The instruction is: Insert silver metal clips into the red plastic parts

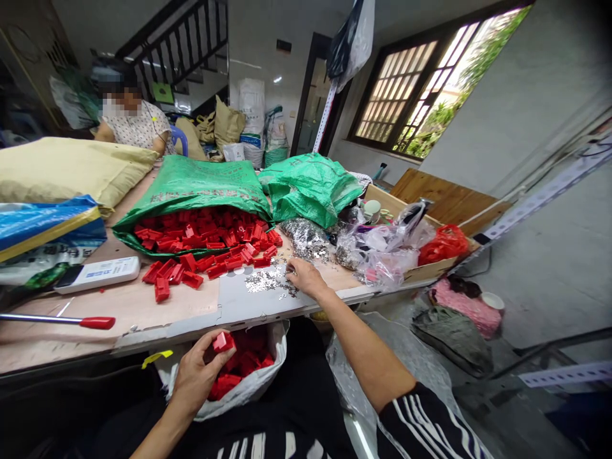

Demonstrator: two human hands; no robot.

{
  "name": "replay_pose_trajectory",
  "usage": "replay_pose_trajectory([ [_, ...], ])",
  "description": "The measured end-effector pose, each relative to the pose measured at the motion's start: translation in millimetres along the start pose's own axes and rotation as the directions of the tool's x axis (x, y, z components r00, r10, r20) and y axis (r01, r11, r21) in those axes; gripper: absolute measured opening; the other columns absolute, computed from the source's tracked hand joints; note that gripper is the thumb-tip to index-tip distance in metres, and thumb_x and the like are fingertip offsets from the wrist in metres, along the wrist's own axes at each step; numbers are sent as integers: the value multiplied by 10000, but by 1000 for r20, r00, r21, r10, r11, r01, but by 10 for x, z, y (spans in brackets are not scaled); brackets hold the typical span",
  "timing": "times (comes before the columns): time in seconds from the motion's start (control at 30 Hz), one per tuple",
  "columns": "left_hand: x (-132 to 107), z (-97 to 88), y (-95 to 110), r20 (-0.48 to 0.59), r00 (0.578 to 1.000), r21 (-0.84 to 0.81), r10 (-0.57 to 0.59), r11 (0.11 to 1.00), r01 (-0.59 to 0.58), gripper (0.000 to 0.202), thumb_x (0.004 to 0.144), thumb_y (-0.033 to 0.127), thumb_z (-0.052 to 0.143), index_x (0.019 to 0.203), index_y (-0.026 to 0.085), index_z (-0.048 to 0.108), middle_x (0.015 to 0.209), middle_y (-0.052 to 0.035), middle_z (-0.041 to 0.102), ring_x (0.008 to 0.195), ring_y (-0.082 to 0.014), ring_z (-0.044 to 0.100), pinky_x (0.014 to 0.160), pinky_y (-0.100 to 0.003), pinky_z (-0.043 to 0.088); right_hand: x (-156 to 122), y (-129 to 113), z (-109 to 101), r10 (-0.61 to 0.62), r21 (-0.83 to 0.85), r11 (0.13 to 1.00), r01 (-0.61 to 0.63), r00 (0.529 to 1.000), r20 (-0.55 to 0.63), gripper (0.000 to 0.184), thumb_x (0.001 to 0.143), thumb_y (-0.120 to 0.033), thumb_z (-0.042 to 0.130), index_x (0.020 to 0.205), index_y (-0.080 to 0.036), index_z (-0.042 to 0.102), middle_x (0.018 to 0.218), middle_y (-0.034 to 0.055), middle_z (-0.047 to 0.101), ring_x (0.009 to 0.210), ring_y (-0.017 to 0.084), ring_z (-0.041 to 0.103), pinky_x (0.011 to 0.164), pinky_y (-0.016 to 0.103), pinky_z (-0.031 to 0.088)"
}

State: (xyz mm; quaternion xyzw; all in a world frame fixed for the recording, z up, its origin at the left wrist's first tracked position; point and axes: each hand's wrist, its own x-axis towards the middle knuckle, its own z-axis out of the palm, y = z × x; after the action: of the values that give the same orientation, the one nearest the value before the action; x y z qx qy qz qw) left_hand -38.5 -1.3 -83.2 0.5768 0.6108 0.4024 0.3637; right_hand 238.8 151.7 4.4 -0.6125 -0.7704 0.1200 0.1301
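Observation:
My left hand (198, 373) is below the table's front edge, its fingers closed on a small red plastic piece (223, 342). It hovers over a white bag (265, 376) of the same red pieces in my lap. My right hand (304, 275) reaches onto the table, fingers curled down into a scatter of small silver metal parts (265, 280). What those fingers hold, if anything, is hidden. Loose red pieces (189, 273) lie to the left of that scatter, spilling from an open green sack (191, 191).
A second green sack (310, 188), clear bags of metal parts (377, 252) and a red bag (447, 242) crowd the right. A white remote (98, 274), a red-handled tool (62, 320), blue and yellow sacks lie left. Another person (131, 121) sits at the far end.

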Motion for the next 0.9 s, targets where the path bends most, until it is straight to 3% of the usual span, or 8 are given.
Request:
replay_pose_trajectory([
  [0.1,-11,28,8,-48,999,-62,8,998,-11,410,697,497,659,995,216,695,925,-39,749,858,-230,691,776,-298,539,-25,13,7,-14,19,1000,14,1000,22,137,803,-269,623,935,-231,620,951,5,683,834,155,595,630,215,362],
  [0.23,-25,68,9,-97,995,-92,-10,996,1,431,674,512,668,979,210,700,894,-42,749,830,-230,690,731,-288,544,-35,86,-30,23,-12,1000,-23,1000,-8,145,863,-226,521,961,-222,629,994,25,685,891,168,593,657,224,367],
  [0.53,-13,22,52,-14,1000,-65,-14,998,13,420,686,502,669,993,217,692,927,-36,749,875,-234,688,792,-306,536,-58,-11,-2,23,-127,992,-17,998,51,125,825,-262,584,876,-215,687,956,53,686,869,190,597,659,238,371],
  [0.73,-25,-5,53,-58,998,-68,-14,998,10,404,683,486,675,984,216,697,939,-42,750,882,-240,687,805,-316,531,-66,-32,-16,37,-163,986,-31,999,33,153,856,-245,547,939,-234,676,1014,56,667,904,199,592,675,249,382],
  [0.9,-24,26,60,-15,999,-60,-32,998,31,419,683,482,683,1008,216,692,957,-45,748,903,-247,685,821,-329,526,-52,-95,39,13,-179,984,-5,999,39,164,863,-263,557,981,-239,668,1019,49,660,929,187,585,711,244,389],
])
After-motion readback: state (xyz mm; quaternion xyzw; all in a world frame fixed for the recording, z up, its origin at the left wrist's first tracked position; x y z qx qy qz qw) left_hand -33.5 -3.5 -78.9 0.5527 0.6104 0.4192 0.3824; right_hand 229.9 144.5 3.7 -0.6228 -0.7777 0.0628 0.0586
